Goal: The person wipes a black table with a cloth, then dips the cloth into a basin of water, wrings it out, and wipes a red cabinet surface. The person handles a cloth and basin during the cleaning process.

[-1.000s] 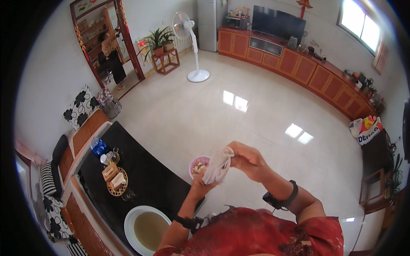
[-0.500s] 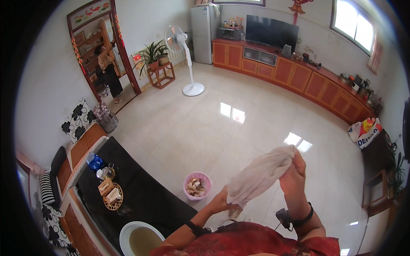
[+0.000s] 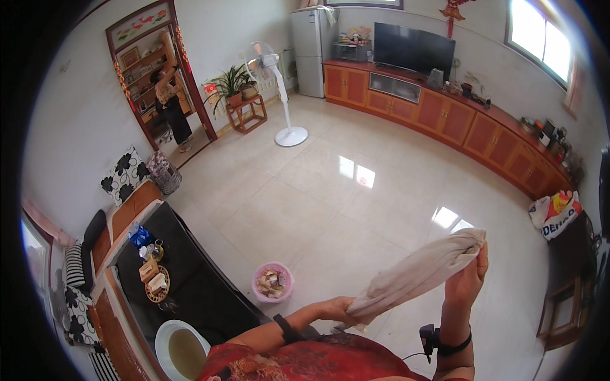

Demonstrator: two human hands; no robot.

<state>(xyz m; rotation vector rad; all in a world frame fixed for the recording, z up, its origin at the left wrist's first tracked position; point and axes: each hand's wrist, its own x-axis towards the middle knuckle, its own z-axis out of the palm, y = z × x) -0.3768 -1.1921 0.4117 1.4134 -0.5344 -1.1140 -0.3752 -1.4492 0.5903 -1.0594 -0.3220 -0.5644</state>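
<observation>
A pale beige cloth is stretched between my two hands, gathered into long folds and raised over the floor. My left hand grips its lower left end, where a loose corner hangs beneath. Higher up on the right, my right hand is closed round the other end. To the left of my left forearm stands a white basin holding cloudy water, at the near end of the black-covered table.
A pink waste bin with scraps stands on the floor beside the table. On the table are a tissue box and a round woven tray. Farther off are a white standing fan, a long cabinet and a person in the doorway.
The cloth has been pulled out longer and narrower, with my right hand moving right and slightly down. My view has shifted a little, and the basin now sits farther left.
</observation>
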